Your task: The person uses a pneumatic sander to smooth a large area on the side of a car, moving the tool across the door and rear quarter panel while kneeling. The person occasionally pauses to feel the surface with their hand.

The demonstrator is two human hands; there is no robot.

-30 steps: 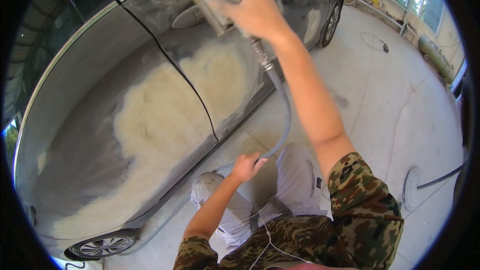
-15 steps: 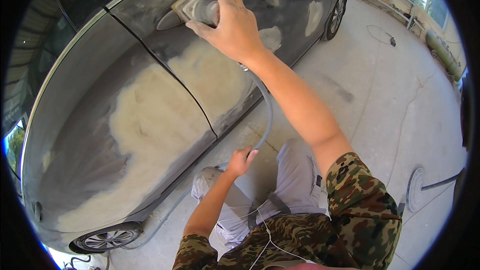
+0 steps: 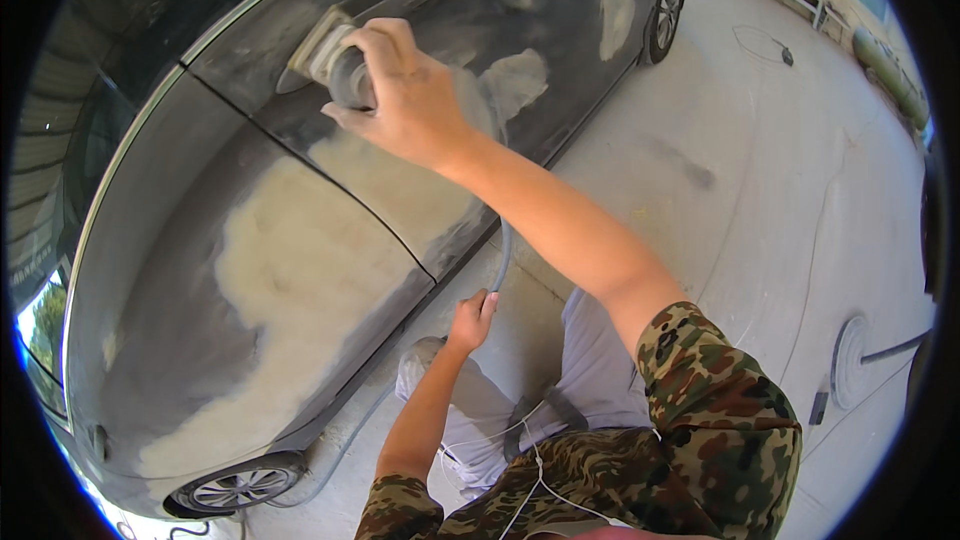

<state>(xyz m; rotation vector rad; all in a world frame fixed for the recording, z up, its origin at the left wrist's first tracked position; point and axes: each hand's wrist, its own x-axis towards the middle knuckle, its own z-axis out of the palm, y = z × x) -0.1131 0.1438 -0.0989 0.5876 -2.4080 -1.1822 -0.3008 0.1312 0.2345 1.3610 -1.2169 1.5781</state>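
Observation:
My right hand [image 3: 408, 90] is wrapped round the grey body of a power sander [image 3: 350, 78]. The sander's pale, flat pad is against the upper part of a dark car door [image 3: 440, 40], beside the panel gap. From behind my right wrist a grey hose [image 3: 504, 252] runs down to my left hand [image 3: 473, 320], whose fingers are closed round it above my knee. Smooth beige filler [image 3: 310, 240] spreads over both panels below the sander. Part of the hose is hidden behind my right forearm.
Smaller filler patches [image 3: 515, 80] mark the door farther right. Wheels show at the lower left [image 3: 235, 485] and far right [image 3: 665, 15]. A thin cable [image 3: 760, 40] lies on the concrete floor [image 3: 700, 130]. A round, disc-shaped base [image 3: 850, 362] stands at the right, and a green cylinder [image 3: 890, 78] by the wall.
My right hand and the sander have moved left and down across the door, close to the panel gap. My left hand still grips the hose, and the view has shifted slightly.

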